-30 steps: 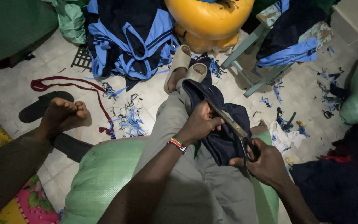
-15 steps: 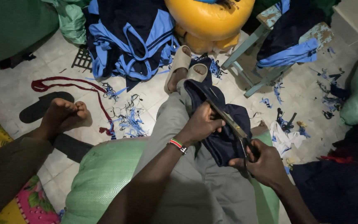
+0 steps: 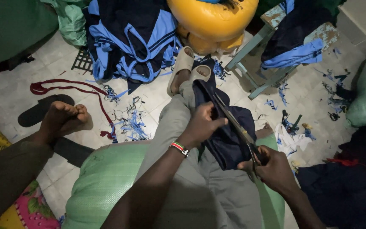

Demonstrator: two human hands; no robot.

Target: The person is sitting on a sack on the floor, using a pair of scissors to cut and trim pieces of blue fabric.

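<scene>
A dark navy piece of cloth (image 3: 229,140) lies draped over my grey-trousered legs. My left hand (image 3: 202,125) grips its upper left edge; a striped band sits on that wrist. My right hand (image 3: 272,167) holds the handles of long metal scissors (image 3: 234,121), whose blades run up and left across the cloth towards my left hand. My feet in pale sandals (image 3: 183,68) rest on the tiled floor beyond.
I sit on a green sack (image 3: 102,182). Another person's bare feet (image 3: 62,118) lie at left by a black sandal (image 3: 39,111). A blue and navy garment heap (image 3: 128,38), a yellow container (image 3: 212,21) and a pale wooden stool (image 3: 272,46) stand ahead; cloth scraps litter the floor.
The scissors and my right hand have stayed almost in place along the cloth; my left hand keeps its grip. No clear movement otherwise.
</scene>
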